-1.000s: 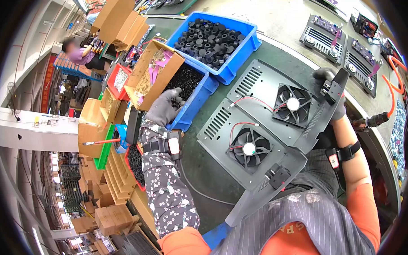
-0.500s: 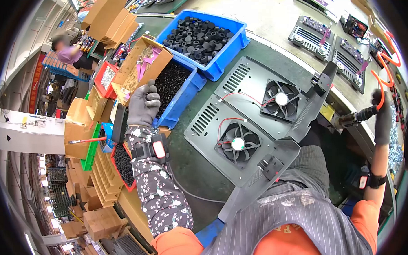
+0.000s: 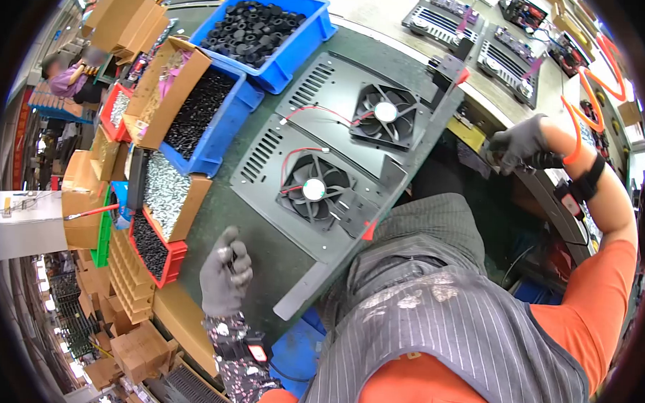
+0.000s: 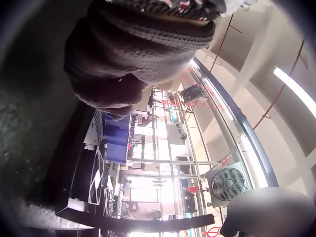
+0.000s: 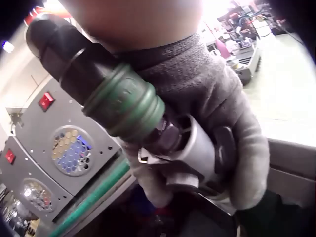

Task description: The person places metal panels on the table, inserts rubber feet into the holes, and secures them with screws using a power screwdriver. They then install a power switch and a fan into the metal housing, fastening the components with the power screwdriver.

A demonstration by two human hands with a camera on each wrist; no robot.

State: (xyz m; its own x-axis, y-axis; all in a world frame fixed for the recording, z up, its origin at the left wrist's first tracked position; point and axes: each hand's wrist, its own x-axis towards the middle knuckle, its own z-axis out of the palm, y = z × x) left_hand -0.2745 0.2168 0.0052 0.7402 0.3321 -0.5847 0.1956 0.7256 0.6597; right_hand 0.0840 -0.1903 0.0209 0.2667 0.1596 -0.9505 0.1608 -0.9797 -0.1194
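Note:
Two grey metal panels (image 3: pixel 265 214) lie side by side on the green bench, each bearing a black fan (image 3: pixel 313 189). My left hand (image 3: pixel 226 273) is above the bench, left of the nearer panel. Its fingers are curled, with small dark bits showing between them; they look like black screws. In the left wrist view that hand (image 4: pixel 123 59) hides its own fingertips. Right of the panels, at the bench edge, my right hand (image 3: pixel 520 144) grips a powered hand tool. The right wrist view shows the tool's metal body (image 5: pixel 197 153) between the fingers, with a green ringed collar (image 5: pixel 126 101) behind.
Blue bins (image 3: pixel 274 72) of black round parts and black screws stand at the back left. Beside them are a tray of silver screws (image 3: pixel 168 189) and a red bin (image 3: pixel 171 264). An orange coiled hose (image 3: pixel 577 118) hangs at right. Further units (image 3: pixel 508 62) stand behind.
My left hand has left the black screw bin and come nearer my body. My right hand has let go of the panel's raised end and taken hold of the tool. The head view has shifted.

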